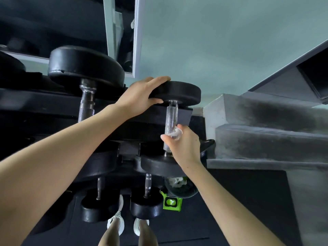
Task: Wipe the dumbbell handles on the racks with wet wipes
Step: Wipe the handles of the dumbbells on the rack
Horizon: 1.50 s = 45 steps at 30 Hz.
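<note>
The dumbbell (182, 93) lies at the right end of the black rack (53, 103). It has two round matte black heads joined by a straight steel handle (170, 119) with fine knurling. The left hand (140, 96) grips the far head, fingers over its top and thumb under the rim. The right hand (184, 144) pinches a crumpled white wet wipe (175, 133) against the handle's near half, thumb on the left side. A larger second dumbbell (85, 68) sits to the left, well apart from the first. To the right of the rack's end are rough grey steps (266, 135) and a pale green wall (213, 41). Below the near head, a round black container (181, 190) holds crumpled white material (175, 181), just beside a green packet (172, 202) on the dark floor (230, 210).
</note>
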Motion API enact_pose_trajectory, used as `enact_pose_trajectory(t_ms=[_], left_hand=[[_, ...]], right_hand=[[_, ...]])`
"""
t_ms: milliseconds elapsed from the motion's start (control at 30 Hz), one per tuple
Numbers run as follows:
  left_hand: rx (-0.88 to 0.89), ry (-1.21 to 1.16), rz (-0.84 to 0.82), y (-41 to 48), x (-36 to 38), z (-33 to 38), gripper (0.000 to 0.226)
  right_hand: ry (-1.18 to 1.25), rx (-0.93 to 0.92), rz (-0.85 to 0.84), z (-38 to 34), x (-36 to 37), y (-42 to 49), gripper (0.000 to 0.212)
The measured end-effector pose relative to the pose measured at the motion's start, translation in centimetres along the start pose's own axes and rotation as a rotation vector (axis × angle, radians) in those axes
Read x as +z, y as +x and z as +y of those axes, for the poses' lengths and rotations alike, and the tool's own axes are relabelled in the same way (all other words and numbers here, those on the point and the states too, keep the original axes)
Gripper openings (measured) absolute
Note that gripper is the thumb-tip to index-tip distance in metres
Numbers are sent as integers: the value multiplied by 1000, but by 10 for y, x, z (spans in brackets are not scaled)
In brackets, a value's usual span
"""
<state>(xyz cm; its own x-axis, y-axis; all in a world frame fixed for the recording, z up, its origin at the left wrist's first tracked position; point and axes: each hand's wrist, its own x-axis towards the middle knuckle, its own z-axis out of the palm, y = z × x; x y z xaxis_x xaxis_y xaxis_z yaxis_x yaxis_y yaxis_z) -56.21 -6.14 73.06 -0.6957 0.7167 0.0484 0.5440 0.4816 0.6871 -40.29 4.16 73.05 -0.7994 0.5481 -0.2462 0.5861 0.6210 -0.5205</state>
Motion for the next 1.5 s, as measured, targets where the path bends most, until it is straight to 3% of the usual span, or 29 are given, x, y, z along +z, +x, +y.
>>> enact_pose_trajectory(t_ms=[100, 467, 633, 733, 800, 900, 967, 1033, 1167, 1233, 1300, 1500], left_hand=[[-10, 10, -42, 6, -6, 5, 60], [-15, 226, -80, 14, -17, 33, 61], [-4, 413, -149, 21, -26, 46, 58], [25, 470, -176, 33, -23, 53, 55], [41, 481, -186, 37, -23, 58, 50], [48, 480, -185, 35, -25, 57, 54], [53, 446, -193, 33, -27, 52, 61], [58, 438, -219, 33, -30, 48, 67], [43, 419, -334, 35, -45, 53, 70], [21, 367, -370, 34, -53, 54, 65], [19, 321, -371, 32, -56, 52, 62], [20, 283, -352, 28, -53, 47, 64]], right_hand=[[-46, 49, -52, -3, 2, 7, 41], [185, 118, -100, 8, -7, 19, 28], [317, 128, -176, 12, -12, 23, 40], [375, 170, -216, 13, -16, 33, 28], [378, 193, -253, 16, -20, 33, 34], [335, 73, -260, 24, -30, 28, 24], [252, -36, -171, 25, -39, 22, 23], [173, -168, -55, 20, -41, 21, 32], [-126, -532, 267, 2, -18, 39, 27], [-210, -620, 452, -4, -3, 53, 21], [-282, -660, 525, -9, 4, 57, 22], [-469, -856, 322, 6, 7, 45, 20]])
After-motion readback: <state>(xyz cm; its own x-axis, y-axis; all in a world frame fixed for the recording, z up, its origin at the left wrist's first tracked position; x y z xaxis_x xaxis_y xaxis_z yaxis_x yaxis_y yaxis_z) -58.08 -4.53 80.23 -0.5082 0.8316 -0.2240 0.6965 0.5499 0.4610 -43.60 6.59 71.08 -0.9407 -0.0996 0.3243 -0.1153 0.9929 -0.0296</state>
